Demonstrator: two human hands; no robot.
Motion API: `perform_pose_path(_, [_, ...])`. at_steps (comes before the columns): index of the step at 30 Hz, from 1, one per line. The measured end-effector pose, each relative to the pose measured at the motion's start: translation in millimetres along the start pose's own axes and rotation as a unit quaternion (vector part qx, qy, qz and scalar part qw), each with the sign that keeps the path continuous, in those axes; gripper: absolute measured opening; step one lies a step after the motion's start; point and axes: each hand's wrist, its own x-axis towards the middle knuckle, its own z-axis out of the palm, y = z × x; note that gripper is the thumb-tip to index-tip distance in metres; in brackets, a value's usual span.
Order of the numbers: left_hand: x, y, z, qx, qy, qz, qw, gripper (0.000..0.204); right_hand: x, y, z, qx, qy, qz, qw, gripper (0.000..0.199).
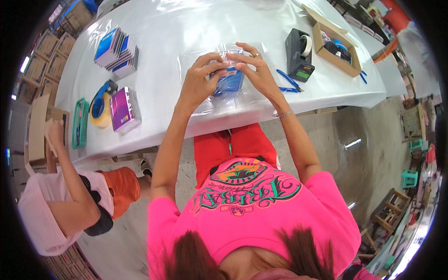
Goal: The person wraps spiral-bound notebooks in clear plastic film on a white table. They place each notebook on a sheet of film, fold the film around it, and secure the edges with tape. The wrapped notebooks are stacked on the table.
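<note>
In front of me on the table lies a blue flat box on a sheet of clear plastic film, with loose film around it. My left hand is bent over the box's left side, thumb and fingertips drawn together on the film at its top edge. From the right, my right hand reaches over the same top edge. Its fingers are stretched and apart, the tips close to those of my left hand. Both hands partly cover the box.
Stacked blue boxes, a purple stack, a tape dispenser and a green basket stand left. Rightward are a black tape dispenser, blue nippers and an open carton. Another person works at left.
</note>
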Motion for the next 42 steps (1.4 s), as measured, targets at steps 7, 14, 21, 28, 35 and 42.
perform_pose_path(7, [2,2,12,0.002,0.049,0.056,0.997,0.019,-45,91,-129,-0.387,0.339,0.232,0.825,0.039])
perform_pose_path(14, [2,3,14,-0.054,0.071,0.024,0.996,0.011,-51,89,-186,-0.003,0.241,0.419,0.876,0.037])
perform_pose_path(21, [4,4,15,-0.051,0.080,0.031,0.995,0.010,-46,81,-171,-0.017,0.285,0.370,0.884,0.026])
perform_pose_path(28, [2,7,15,0.014,0.072,0.028,0.997,0.010,-68,66,-124,0.110,0.451,0.253,0.849,0.020])
perform_pose_path(35, [-2,4,19,0.114,0.096,0.095,0.984,0.013,-121,76,-123,-0.061,0.349,0.384,0.853,0.020])
perform_pose_path(42, [-8,-6,23,0.132,0.107,0.113,0.979,0.017,-72,-5,-75,0.049,0.236,0.320,0.916,0.022])
